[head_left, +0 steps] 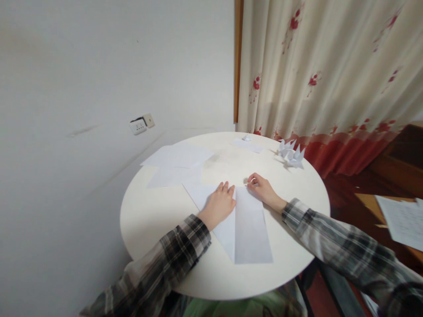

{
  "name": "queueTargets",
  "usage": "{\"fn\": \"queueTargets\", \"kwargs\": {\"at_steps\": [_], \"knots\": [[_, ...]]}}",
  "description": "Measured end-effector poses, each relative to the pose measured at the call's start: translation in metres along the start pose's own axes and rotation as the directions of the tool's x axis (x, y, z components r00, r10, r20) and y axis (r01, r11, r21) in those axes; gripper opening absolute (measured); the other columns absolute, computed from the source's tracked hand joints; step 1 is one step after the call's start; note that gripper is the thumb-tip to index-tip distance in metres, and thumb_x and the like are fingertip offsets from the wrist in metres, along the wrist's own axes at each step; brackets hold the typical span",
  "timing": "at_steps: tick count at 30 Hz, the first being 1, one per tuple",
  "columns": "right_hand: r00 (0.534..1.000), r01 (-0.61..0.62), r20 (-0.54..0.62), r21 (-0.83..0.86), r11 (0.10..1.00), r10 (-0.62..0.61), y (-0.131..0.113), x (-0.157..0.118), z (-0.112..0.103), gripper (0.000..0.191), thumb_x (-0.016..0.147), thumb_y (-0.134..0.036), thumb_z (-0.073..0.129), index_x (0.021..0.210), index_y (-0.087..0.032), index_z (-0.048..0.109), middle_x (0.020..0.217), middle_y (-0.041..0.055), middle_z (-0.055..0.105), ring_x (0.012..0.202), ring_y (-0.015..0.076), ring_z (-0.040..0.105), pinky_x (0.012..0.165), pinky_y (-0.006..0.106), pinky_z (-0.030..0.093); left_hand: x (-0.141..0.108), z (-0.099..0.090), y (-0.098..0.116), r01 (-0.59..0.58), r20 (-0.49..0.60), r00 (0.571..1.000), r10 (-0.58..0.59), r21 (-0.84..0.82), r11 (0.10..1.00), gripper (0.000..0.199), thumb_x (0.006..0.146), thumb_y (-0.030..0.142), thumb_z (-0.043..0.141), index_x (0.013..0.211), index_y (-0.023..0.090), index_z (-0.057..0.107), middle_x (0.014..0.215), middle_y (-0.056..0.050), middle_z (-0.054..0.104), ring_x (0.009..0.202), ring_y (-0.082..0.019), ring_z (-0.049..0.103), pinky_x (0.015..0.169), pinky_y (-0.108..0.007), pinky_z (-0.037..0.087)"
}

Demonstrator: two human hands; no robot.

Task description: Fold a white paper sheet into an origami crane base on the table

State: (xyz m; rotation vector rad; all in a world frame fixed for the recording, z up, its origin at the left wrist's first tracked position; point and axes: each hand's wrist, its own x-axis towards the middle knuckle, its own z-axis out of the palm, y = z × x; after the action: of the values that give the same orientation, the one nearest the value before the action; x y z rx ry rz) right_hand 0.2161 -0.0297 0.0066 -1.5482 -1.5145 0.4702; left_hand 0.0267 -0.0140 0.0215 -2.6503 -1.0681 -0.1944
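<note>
Most of the folded sheet [254, 237] lies on the table [158, 242] between its near rim and the flat, open-fingered left hand [220, 204], its long crease running nearward from there, while the right hand [261, 187] curls at the far edge (pinching or not, I cannot tell).

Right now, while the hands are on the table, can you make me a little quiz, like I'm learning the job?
1. Pick one: where do the pointed paper figures stand?
a) on the floor
b) on the round table
c) on top of the wall socket
2. True or false: the left hand rests on the folded paper.
3. Fill in: the flowers on the curtain are ____.

Key: 1 b; 2 true; 3 red.
</note>
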Motion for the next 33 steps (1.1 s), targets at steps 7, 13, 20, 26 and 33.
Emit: {"fn": "queueTargets", "kwargs": {"at_steps": [7,13,20,26,33], "knots": [[1.0,0.006,0.007,0.008,1.0,-0.006,-0.001,-0.0003,-0.0004,0.009,0.069,-0.019,0.049,0.078,-0.02,0.05,0.067,-0.0015,0.059,0.063,0.014,0.054,0.06,0.024,0.036,-0.0003,-0.0016,0.0006,0.007,0.008,1.0,-0.007,-0.002,1.0,0.043,0.086,0.022,0.043,0.128,0.01,0.043,0.134,-0.016,0.044,0.124,-0.027,0.04,0.096,-0.034,0.039],[1.0,0.015,0.017,0.008,1.0,-0.015,0.0003,0.0001,-0.0001,0.007,0.069,-0.018,0.048,0.076,-0.021,0.049,0.067,-0.0017,0.059,0.063,0.0137,0.053,0.061,0.024,0.037,-0.0002,-0.0018,0.0008,0.011,0.008,1.0,-0.011,-0.017,1.0,0.044,0.085,0.021,0.044,0.128,0.01,0.043,0.133,-0.017,0.044,0.124,-0.027,0.04,0.097,-0.034,0.039],[1.0,-0.009,-0.01,0.005,1.0,0.009,-0.0017,0.0,0.0001,0.007,0.07,-0.02,0.048,0.077,-0.021,0.049,0.066,-0.0017,0.059,0.062,0.014,0.054,0.061,0.024,0.037,-0.0015,0.0,-0.0003,0.006,-0.004,1.0,-0.006,-0.019,1.0,0.044,0.085,0.021,0.044,0.127,0.01,0.042,0.133,-0.017,0.044,0.125,-0.027,0.039,0.096,-0.034,0.04],[0.996,-0.066,-0.064,-0.035,0.997,0.063,-0.0067,-0.0001,-0.0009,0.014,0.068,-0.021,0.053,0.082,-0.02,0.05,0.069,-0.0004,0.062,0.063,0.0147,0.056,0.061,0.025,0.037,-0.0035,0.0015,-0.0005,0.002,-0.033,0.999,-0.002,-0.017,1.0,0.043,0.085,0.021,0.043,0.127,0.012,0.041,0.135,-0.016,0.043,0.125,-0.026,0.039,0.097,-0.034,0.039],[0.997,-0.056,-0.056,-0.007,0.998,0.056,-0.0038,0.0001,0.0004,0.015,0.068,-0.021,0.054,0.082,-0.02,0.05,0.068,-0.0013,0.061,0.063,0.0143,0.055,0.061,0.025,0.038,-0.0028,0.0016,-0.002,0.005,-0.002,1.0,-0.005,-0.023,1.0,0.044,0.086,0.021,0.042,0.129,0.015,0.04,0.136,-0.015,0.041,0.126,-0.026,0.037,0.096,-0.035,0.04]]}}
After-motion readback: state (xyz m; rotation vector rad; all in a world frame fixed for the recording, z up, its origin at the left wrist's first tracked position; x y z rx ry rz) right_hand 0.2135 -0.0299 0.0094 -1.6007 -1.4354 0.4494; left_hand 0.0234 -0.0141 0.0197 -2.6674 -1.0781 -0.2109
